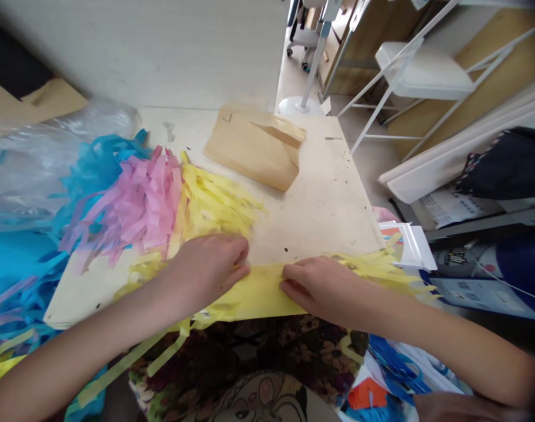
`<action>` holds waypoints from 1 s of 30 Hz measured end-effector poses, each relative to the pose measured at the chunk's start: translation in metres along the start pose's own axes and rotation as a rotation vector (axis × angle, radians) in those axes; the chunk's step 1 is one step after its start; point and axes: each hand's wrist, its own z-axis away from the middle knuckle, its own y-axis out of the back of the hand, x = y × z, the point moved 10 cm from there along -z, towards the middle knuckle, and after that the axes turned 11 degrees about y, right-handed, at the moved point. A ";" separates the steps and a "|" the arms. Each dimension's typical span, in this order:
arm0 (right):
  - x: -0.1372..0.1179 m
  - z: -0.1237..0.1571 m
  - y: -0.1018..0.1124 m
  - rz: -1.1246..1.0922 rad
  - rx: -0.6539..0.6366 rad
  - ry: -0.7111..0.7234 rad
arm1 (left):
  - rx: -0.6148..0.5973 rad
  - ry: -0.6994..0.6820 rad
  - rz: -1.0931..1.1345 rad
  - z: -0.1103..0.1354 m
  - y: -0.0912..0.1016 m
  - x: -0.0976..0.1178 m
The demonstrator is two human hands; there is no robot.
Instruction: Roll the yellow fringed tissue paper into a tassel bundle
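Observation:
A sheet of yellow tissue paper (264,293) lies along the table's near edge, its two ends cut into fringe that spreads to the left and right. My left hand (212,265) has its fingers curled and closed on the upper edge of the sheet. A short way to the right, my right hand (315,285) pinches the same edge. Flat yellow paper stretches between the two hands. Just beyond my left hand is a bunch of yellow tissue strips (214,199), with pink strips (148,196) and blue strips (101,158) beside it.
A brown paper bag (256,146) rests on the table (329,205) towards the back. Clear plastic wrap (25,158) lies at the left. Off the table's right side are a white tray (415,246) and a white folding chair (430,70). Blue strips hang at the lower left.

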 end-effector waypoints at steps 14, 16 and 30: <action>0.006 -0.003 0.001 0.051 0.018 -0.008 | 0.162 -0.227 -0.014 0.022 -0.002 0.041; 0.005 -0.004 0.000 0.046 0.010 -0.007 | 0.165 -0.220 -0.027 0.020 -0.002 0.038; 0.030 0.022 0.002 -0.022 -0.063 -0.122 | 0.019 -0.146 -0.149 0.009 -0.010 0.030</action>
